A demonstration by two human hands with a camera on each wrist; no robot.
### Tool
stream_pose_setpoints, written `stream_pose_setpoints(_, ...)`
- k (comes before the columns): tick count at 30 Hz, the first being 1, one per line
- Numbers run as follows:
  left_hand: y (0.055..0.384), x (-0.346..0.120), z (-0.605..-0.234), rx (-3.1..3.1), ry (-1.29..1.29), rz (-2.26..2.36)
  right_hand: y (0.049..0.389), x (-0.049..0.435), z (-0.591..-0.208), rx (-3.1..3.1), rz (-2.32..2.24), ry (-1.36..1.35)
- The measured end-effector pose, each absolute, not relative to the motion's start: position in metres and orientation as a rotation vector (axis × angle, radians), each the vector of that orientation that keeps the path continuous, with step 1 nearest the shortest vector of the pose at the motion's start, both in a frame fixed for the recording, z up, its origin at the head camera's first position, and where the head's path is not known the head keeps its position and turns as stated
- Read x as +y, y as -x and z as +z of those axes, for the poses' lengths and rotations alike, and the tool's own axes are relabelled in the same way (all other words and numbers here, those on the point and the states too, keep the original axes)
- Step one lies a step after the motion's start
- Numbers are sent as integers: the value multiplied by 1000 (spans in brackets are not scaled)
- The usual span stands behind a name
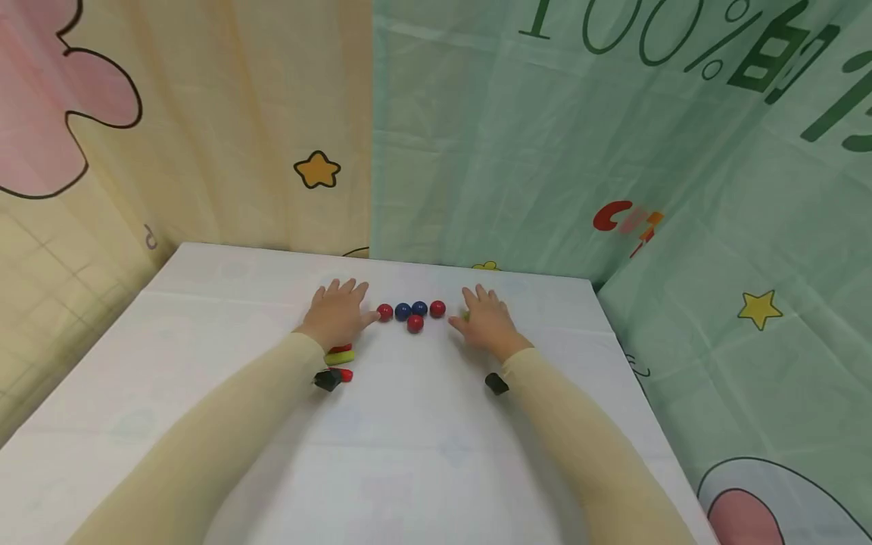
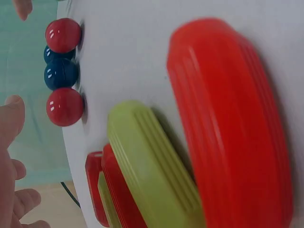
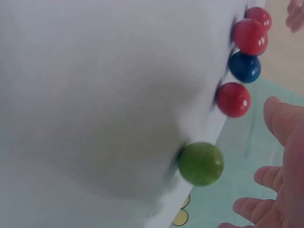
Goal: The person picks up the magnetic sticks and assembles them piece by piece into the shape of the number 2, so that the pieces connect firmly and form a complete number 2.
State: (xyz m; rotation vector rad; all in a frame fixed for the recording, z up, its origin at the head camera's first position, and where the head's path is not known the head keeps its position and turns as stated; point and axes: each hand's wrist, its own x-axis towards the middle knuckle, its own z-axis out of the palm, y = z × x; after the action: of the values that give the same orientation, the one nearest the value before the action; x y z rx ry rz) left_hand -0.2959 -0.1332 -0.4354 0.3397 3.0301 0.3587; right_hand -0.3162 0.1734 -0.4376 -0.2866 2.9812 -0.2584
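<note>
1. Left hand (image 1: pixel 335 315) is spreading its empty grip, a glossy red ball (image 1: pixel 385 312) sitting just right of its thumb
2. Right hand (image 1: pixel 487 324), equally empty, is hovering wide-spread, a glossy green ball (image 3: pixel 201 164) sitting thumb-side on the white counter (image 1: pixel 395 431)

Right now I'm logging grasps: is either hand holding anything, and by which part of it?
Nothing is held. The left hand and right hand both have fingers spread; the green ball near the right one rests on the table, ungripped.

Three red balls (image 1: pixel 415 324), two blue balls (image 1: pixel 403 312), green ball (image 3: pixel 201 164) nearby
</note>
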Motion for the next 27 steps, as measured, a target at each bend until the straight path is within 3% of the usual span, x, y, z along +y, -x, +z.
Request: stream_pose_setpoints(27,301,-190,-451,2768,-230,729,334,211,-461,2881,-611,307)
